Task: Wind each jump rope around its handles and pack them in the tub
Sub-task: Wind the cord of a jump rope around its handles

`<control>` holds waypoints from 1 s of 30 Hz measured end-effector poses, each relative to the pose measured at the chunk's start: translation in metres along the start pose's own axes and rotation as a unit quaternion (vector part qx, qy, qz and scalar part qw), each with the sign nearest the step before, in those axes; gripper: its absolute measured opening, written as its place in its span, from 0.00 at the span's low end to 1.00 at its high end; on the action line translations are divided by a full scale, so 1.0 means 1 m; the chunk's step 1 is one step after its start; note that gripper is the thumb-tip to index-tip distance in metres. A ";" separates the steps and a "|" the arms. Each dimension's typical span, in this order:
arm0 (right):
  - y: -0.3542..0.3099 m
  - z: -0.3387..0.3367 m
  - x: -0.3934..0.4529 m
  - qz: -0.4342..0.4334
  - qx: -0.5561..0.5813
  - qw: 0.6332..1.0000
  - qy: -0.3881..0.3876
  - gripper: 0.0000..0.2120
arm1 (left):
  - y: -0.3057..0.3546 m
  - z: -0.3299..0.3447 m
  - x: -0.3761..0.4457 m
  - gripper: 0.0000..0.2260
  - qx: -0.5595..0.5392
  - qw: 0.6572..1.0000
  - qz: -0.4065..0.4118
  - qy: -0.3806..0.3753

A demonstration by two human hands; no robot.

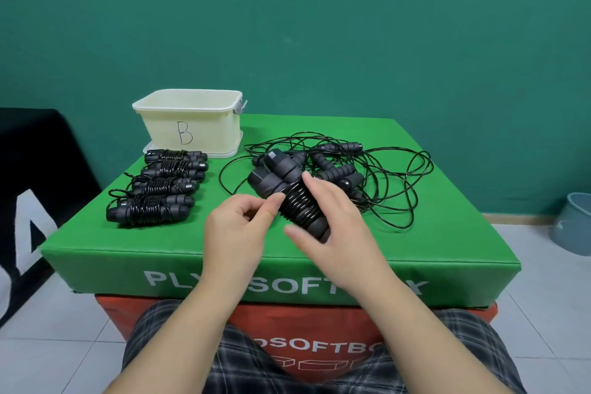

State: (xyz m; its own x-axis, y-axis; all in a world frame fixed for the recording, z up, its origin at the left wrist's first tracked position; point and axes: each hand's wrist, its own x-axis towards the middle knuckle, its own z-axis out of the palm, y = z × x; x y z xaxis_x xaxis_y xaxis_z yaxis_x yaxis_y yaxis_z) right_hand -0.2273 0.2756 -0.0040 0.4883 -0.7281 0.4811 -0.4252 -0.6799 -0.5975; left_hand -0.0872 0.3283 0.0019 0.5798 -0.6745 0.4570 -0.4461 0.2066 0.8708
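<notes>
My right hand [332, 217] grips a pair of black jump rope handles [281, 176] held together, with black cord coiled tightly round their middle [299, 206]. My left hand [238, 221] pinches the cord at the left edge of that coil. Behind them lies a loose tangle of black ropes and handles [345, 166] on the green box top [431, 233]. Several wound rope bundles [163, 189] lie in a row at the left. A cream tub marked B [192, 125] stands at the back left; I cannot see inside it.
The green soft box sits on a red one [319, 329]. A grey bucket [572, 224] stands on the tiled floor at the right. A black cloth with white lettering [28, 185] hangs at the left. My checked trousers [243, 361] are below.
</notes>
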 end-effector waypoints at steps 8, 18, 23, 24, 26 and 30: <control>-0.002 -0.001 -0.004 0.036 -0.029 0.999 0.012 0.39 | -0.003 -0.001 0.000 0.12 0.147 0.975 0.164 -0.042; -0.002 -0.001 -0.005 0.080 -0.011 0.997 -0.019 0.43 | -0.009 -0.007 0.007 0.17 0.152 0.967 0.193 -0.063; -0.001 -0.003 -0.005 0.072 -0.081 0.994 -0.016 0.42 | -0.011 -0.008 0.009 0.16 0.152 0.976 0.125 -0.092; 0.000 -0.002 -0.006 0.068 -0.105 0.992 -0.016 0.42 | -0.011 -0.009 0.010 0.15 0.152 0.977 0.127 -0.084; 0.004 -0.001 -0.006 0.074 -0.142 0.987 -0.017 0.42 | -0.009 -0.010 0.010 0.14 0.172 0.972 0.140 -0.082; 0.008 0.003 -0.006 0.102 -0.152 0.983 -0.006 0.42 | -0.007 -0.004 0.004 0.13 0.190 0.963 0.157 -0.111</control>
State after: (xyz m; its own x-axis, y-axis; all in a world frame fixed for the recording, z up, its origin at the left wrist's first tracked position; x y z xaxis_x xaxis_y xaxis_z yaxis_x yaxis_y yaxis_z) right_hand -0.2312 0.2749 -0.0136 0.3770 -0.8524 0.3622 -0.7229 -0.5153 -0.4603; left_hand -0.0790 0.3272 -0.0016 0.2346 -0.7644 0.6006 -0.8179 0.1787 0.5469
